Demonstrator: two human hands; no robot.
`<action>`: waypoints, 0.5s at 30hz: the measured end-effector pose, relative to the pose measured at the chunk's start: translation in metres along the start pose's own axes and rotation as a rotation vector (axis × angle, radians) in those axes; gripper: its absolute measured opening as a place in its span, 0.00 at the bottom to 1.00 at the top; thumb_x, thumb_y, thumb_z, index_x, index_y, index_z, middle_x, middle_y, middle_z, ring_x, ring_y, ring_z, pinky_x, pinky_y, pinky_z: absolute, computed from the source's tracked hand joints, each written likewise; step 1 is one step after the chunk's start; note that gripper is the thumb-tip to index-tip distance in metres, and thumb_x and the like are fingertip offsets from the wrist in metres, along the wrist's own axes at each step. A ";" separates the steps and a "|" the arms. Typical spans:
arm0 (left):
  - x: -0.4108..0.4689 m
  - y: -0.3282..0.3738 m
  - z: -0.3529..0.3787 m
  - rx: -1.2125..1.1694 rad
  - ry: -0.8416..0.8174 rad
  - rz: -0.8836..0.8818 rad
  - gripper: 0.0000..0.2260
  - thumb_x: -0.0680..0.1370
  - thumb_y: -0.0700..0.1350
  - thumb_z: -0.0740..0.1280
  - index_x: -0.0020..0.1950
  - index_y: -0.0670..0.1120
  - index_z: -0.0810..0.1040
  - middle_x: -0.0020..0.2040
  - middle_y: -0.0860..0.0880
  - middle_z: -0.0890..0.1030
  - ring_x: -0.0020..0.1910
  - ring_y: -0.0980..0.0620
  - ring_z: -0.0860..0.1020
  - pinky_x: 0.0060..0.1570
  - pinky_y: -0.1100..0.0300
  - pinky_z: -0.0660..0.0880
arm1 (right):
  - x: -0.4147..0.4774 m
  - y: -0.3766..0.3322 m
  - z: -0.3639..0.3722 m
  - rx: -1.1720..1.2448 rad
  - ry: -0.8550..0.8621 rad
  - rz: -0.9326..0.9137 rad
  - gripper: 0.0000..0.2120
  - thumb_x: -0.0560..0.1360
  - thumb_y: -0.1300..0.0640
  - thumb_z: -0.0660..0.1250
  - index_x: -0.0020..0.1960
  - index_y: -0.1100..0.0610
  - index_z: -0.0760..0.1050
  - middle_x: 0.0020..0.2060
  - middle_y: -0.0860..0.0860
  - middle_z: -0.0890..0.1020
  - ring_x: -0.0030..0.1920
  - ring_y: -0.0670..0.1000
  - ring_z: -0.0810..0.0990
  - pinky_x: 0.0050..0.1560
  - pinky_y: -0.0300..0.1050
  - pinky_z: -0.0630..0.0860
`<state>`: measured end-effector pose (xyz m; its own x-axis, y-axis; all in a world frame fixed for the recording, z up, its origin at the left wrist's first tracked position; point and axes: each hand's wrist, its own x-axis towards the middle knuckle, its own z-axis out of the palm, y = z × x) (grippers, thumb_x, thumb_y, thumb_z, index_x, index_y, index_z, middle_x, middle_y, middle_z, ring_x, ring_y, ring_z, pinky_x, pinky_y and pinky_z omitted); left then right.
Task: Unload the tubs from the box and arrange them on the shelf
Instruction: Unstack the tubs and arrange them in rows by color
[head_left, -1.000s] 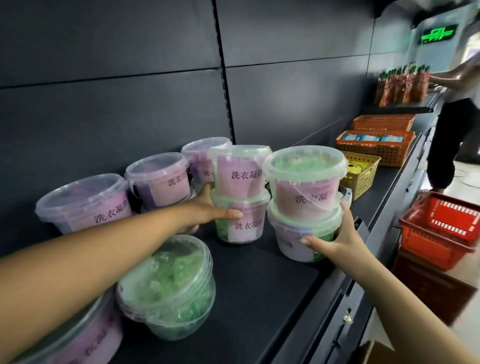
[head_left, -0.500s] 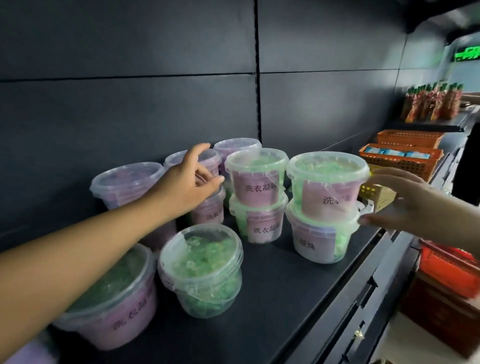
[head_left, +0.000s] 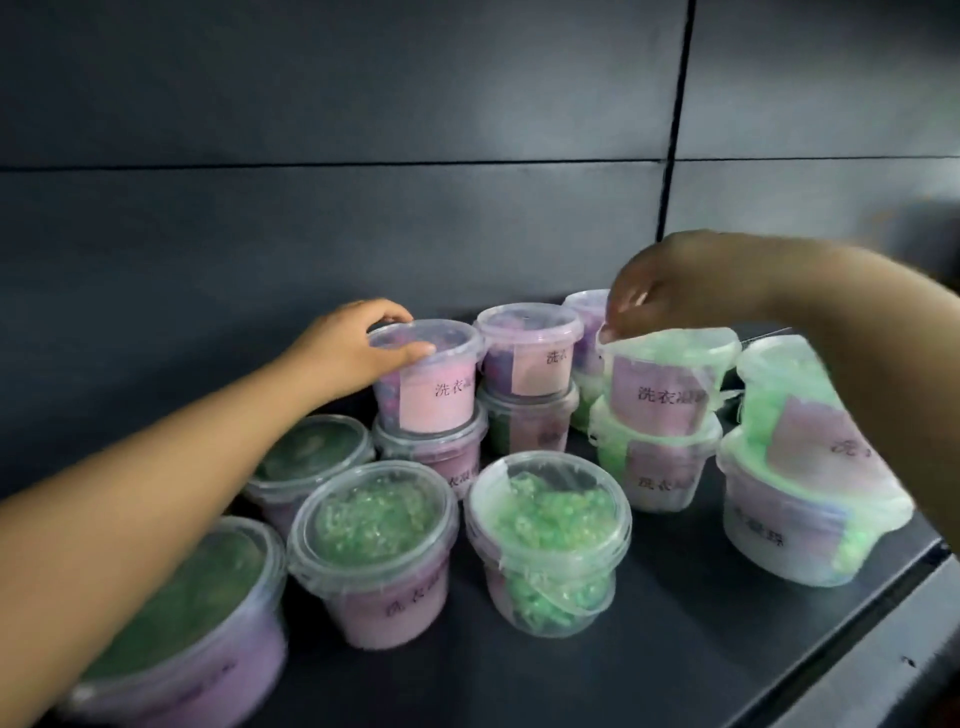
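Several clear lidded tubs with pink labels stand on the dark shelf (head_left: 675, 634), some stacked two high. My left hand (head_left: 353, 348) grips the rim of a purple-filled tub (head_left: 436, 395), thumb at the front and fingers over the back; this tub sits on top of another tub. My right hand (head_left: 670, 291) reaches down from the right and pinches the left lid edge of a green-filled tub (head_left: 670, 384) on top of the middle stack. That tub looks slightly tilted and blurred. No box is in view.
Single green tubs (head_left: 550, 540) (head_left: 374, 545) stand in the front row, with one large tub (head_left: 192, 623) under my left forearm. A two-high stack (head_left: 795, 467) stands at the right near the shelf's front edge (head_left: 857, 649). The dark back panel (head_left: 363, 208) rises behind.
The view has swung left and down. My left hand has closed on the top purple tub. My right hand came in from the right onto the top green tub.
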<state>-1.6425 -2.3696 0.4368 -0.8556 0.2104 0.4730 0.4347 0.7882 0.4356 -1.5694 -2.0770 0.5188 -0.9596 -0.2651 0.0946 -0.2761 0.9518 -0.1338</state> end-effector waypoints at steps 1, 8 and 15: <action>0.001 -0.003 0.001 -0.029 -0.008 -0.025 0.18 0.69 0.55 0.72 0.55 0.49 0.77 0.57 0.51 0.78 0.59 0.50 0.74 0.54 0.61 0.67 | 0.015 -0.029 0.014 -0.028 0.055 0.011 0.14 0.71 0.46 0.68 0.50 0.55 0.80 0.48 0.48 0.81 0.51 0.51 0.78 0.52 0.43 0.72; 0.012 0.006 0.009 -0.007 -0.127 -0.066 0.46 0.50 0.71 0.64 0.64 0.51 0.71 0.65 0.50 0.69 0.65 0.53 0.68 0.56 0.65 0.61 | 0.094 -0.031 0.051 0.019 -0.092 0.058 0.31 0.70 0.44 0.70 0.69 0.53 0.64 0.68 0.51 0.68 0.64 0.54 0.70 0.58 0.43 0.68; 0.018 0.007 0.021 0.075 -0.190 -0.077 0.33 0.63 0.62 0.73 0.66 0.54 0.72 0.65 0.51 0.69 0.65 0.52 0.68 0.55 0.65 0.61 | 0.119 -0.020 0.066 0.069 -0.232 0.073 0.44 0.67 0.50 0.74 0.75 0.52 0.53 0.73 0.50 0.61 0.69 0.56 0.66 0.58 0.53 0.75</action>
<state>-1.6613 -2.3483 0.4320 -0.9261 0.2475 0.2848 0.3500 0.8454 0.4034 -1.6815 -2.1380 0.4674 -0.9618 -0.2319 -0.1455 -0.2011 0.9591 -0.1993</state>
